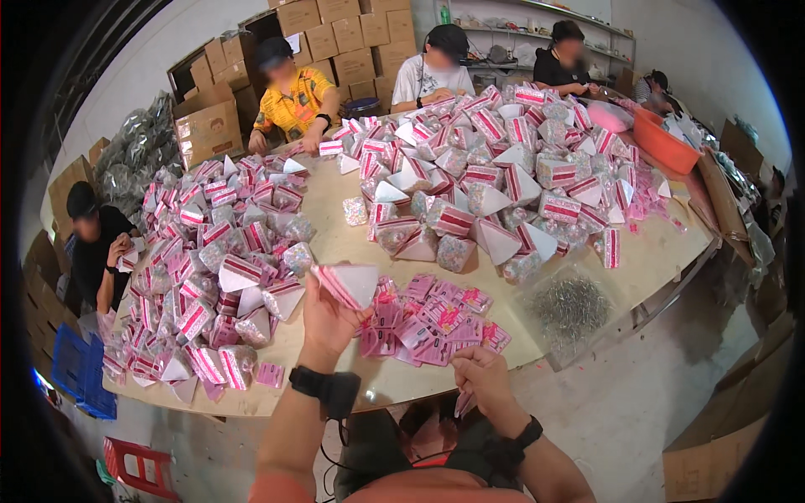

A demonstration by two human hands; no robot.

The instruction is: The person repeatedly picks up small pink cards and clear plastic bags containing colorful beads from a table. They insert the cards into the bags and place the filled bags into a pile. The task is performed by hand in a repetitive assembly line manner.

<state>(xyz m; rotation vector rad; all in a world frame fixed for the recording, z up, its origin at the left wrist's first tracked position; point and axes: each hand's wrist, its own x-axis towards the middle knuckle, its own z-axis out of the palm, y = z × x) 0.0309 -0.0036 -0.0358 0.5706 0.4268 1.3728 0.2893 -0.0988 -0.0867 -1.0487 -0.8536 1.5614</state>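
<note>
My left hand (pixel 325 334) is closed around a cake-slice-shaped squishy toy (pixel 350 285), white on its triangular face with pink and white layers along its side. It is raised over the table, left of a loose pile of pink printed cards (pixel 440 325). Nearer the table's front edge, my right hand (pixel 485 379) is pinched closed. A small pink card (pixel 464 404) hangs below its fingers, partly hidden by the hand. To the right lies a clear plastic bag (pixel 570 308) of thin metal pieces, too small to tell exactly.
Cake-slice toys form a large heap (pixel 218 268) at left and another (pixel 495 168) at the back. The pale table (pixel 327 218) shows between them. An orange basin (pixel 664 142) stands at far right. Several people sit around the table; cartons (pixel 348 38) are stacked behind.
</note>
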